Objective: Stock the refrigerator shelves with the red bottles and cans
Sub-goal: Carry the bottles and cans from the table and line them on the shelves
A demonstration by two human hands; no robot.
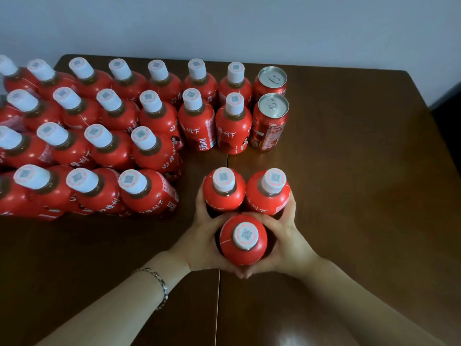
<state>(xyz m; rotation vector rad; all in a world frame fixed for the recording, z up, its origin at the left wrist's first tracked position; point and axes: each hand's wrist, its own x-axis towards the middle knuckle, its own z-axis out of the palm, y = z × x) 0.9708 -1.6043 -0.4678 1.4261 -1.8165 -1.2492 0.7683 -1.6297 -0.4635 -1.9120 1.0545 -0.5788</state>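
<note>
Table (pixel 361 208), dark wood, spans the view against a pale wall (pixel 249 26). Massed rows of red bottles (pixel 154 156) crowd its left side, with two red cans (pixel 269 123) capping the right end. Out front, clear of the pack, three white-capped bottles (pixel 243 245) huddle upright, left hand (pixel 199 243) and right hand (pixel 287 243) both wrapped round them. Bracelet (pixel 162 285) on the left wrist.

Red bottles (pixel 153 156) with white caps stand upright in close rows at the left. Two red cans (pixel 268 128), tops sealed, stand just right of them. Nearer, three bottles (pixel 243 257) form a tight triangle, seemingly resting on the table (pixel 361 171).
</note>
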